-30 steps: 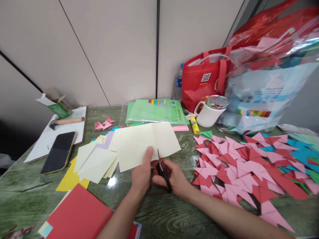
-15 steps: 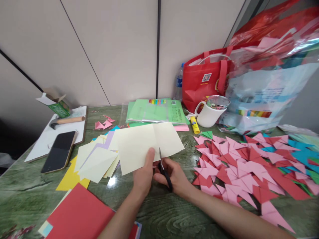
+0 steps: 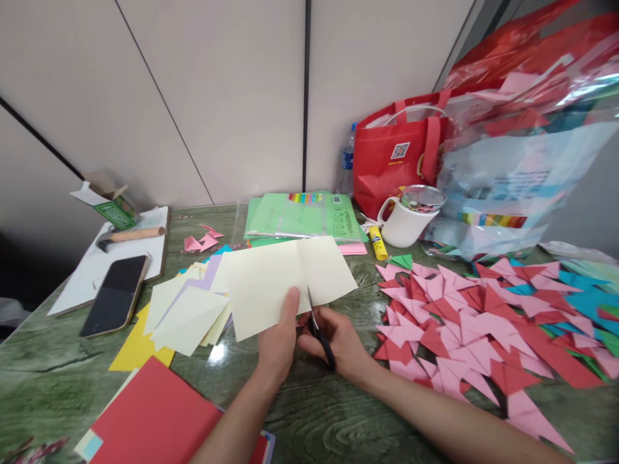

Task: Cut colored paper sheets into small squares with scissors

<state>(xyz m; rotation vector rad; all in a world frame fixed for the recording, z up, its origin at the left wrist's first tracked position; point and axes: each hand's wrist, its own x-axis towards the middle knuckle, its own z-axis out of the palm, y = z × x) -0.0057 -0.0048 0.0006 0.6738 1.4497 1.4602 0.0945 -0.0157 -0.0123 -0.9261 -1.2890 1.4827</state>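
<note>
A cream sheet of paper (image 3: 265, 277) with a crease down it is held up above the table in my left hand (image 3: 280, 335), thumb on top and the other fingers hidden beneath. My right hand (image 3: 338, 341) grips black-handled scissors (image 3: 320, 338). Their blades reach into the near edge of the sheet along the crease, just right of my left thumb. To the left lie loose cream sheets (image 3: 188, 319), with lilac and yellow paper among them. Folded pink and red paper pieces (image 3: 464, 322) are heaped to the right.
Red paper (image 3: 155, 412) lies at the front left, near a phone (image 3: 116, 293) and a hammer (image 3: 130, 236). Green paper packs (image 3: 294, 219) lie at the back. A glue stick (image 3: 378, 243), white mug (image 3: 406, 222), red bag (image 3: 387, 154) and clear plastic bag (image 3: 512, 174) stand back right.
The scissor blades sit slightly further up the crease, and the cut edges have shifted a little. Both hands stay in nearly the same place.
</note>
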